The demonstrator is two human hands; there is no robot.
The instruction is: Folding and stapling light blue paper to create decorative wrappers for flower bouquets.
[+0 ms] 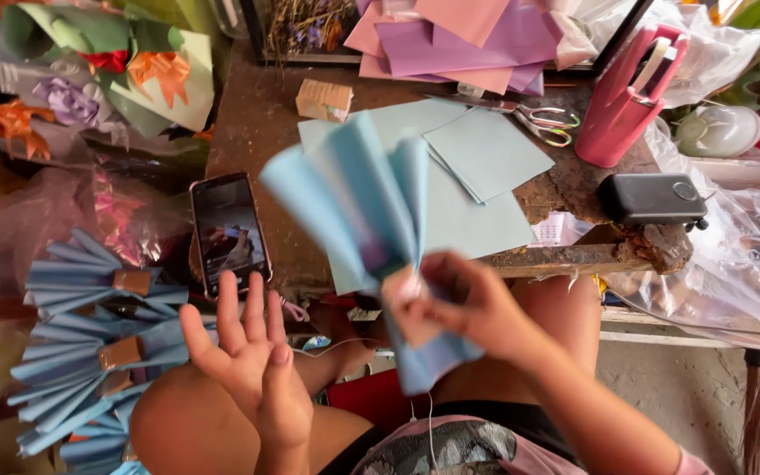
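We record the right hand [464, 303] raised above the lap, fingers curled, pinching the gathered middle of a blue paper fan [371, 211]. The fan's folds spread upward and to the left over the table [248, 132]; a shorter tail hangs below the grip. The left hand [252, 361] holds nothing: palm turned up, fingers spread wide and apart, wrist bent back, hovering just below the table's near edge. We note a phone [229, 231] lying at that near edge, just above the left fingertips. Flat blue sheets [477, 167] lie on the table behind the fan. Scissors [543, 121] rest beyond the sheets, with a pink tape dispenser [631, 92] at the table's far right corner and a black box [653, 198] at its right edge. Finished blue fans [90, 334] are stacked left of the table, beside the left hand
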